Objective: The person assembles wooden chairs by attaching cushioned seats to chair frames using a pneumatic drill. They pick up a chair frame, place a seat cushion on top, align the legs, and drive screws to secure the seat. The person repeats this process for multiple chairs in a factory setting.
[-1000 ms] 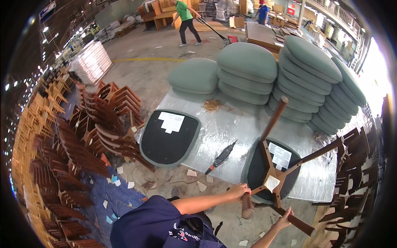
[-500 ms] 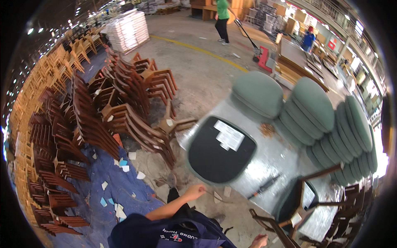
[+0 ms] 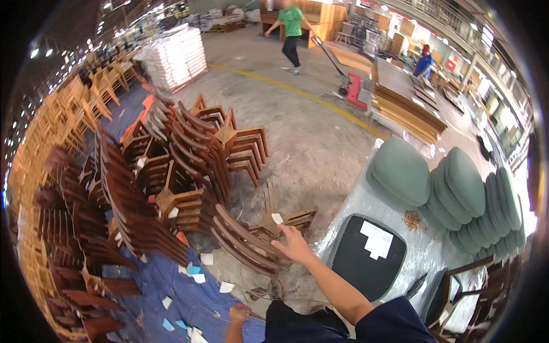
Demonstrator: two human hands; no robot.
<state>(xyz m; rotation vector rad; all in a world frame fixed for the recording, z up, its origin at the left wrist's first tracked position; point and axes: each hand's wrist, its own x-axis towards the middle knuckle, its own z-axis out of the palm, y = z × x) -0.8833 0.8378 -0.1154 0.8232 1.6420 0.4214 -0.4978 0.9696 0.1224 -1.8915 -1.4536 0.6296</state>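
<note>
My right hand (image 3: 293, 244) reaches forward with its fingers stretched out, at a small stack of brown wooden chair frames (image 3: 247, 239). Its fingertips are close to a white paper tag (image 3: 277, 218) on the top frame; whether they touch the wood I cannot tell. Low in the view, my left hand (image 3: 239, 312) is curled closed, and no object shows in it. To the right of my right arm, a dark seat pad (image 3: 357, 268) with white paper on it lies underside up on the plastic-covered table (image 3: 337, 228).
Green seat cushions (image 3: 400, 171) are piled on the table, beside a dark tool (image 3: 420, 283) and a brown chair frame (image 3: 463, 291). More stacked chair frames (image 3: 131, 200) stand left, around a blue floor sheet (image 3: 154, 297) with paper scraps. Beyond, a person in green (image 3: 291, 26) pulls a red pallet jack (image 3: 355, 91).
The view has turned left toward the chair frames. My right hand has come from beside the frame at right to the small stack. My left hand has dropped lower and left.
</note>
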